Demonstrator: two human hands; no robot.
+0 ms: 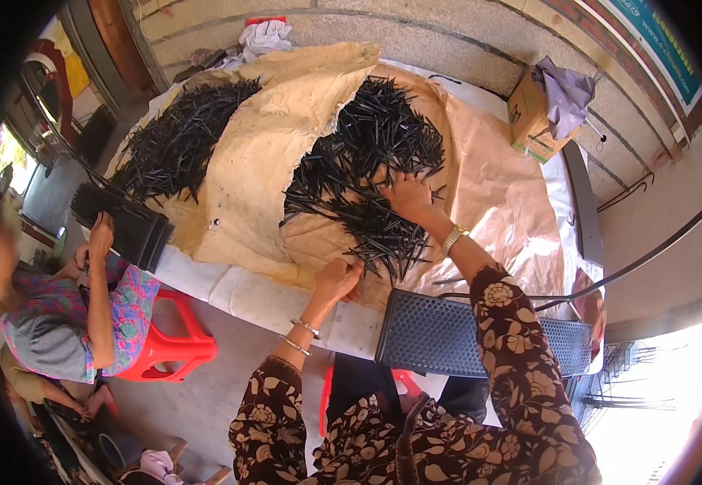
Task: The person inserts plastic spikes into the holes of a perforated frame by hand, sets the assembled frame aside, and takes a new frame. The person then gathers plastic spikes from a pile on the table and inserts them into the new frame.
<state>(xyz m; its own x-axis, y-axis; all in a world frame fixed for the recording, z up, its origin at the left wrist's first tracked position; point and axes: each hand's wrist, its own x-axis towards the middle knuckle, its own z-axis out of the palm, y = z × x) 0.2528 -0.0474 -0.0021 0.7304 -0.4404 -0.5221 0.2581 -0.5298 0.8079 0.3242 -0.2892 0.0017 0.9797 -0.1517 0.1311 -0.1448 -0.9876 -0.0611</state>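
- The right hand (406,196) lies palm-down on the near heap of thin black sticks (371,174), its fingers spread wide and flat over them; this grip presses on the sticks and closes on none.
- A pale wristband (453,238) sits on the right wrist, and the patterned sleeve (521,364) runs down toward 5 o'clock.
- The left hand (336,280) sits at 7 o'clock from the right hand, at the lower edge of the same heap, just beside its outermost sticks. Its fingers are curled inward in a narrow grip; whether they pinch any sticks I cannot tell.
- Two thin bangles (302,335) ring the left forearm.
- The near heap spreads over tan paper (496,194) that covers the surface (254,295), at about the middle of the view.
- A raised fold of cream paper (262,162) parts this heap from a second heap of black sticks (181,141) at 10 o'clock.
- A dark perforated crate (440,331) stands at the near edge of the surface, at 5 o'clock from the left hand.
- At 9 o'clock a second person on a red stool (169,339) holds a black tray (137,230) with a hand (102,234) at the surface's left edge.
- A cardboard box (529,117) with a grey cloth in it stands at 2 o'clock.
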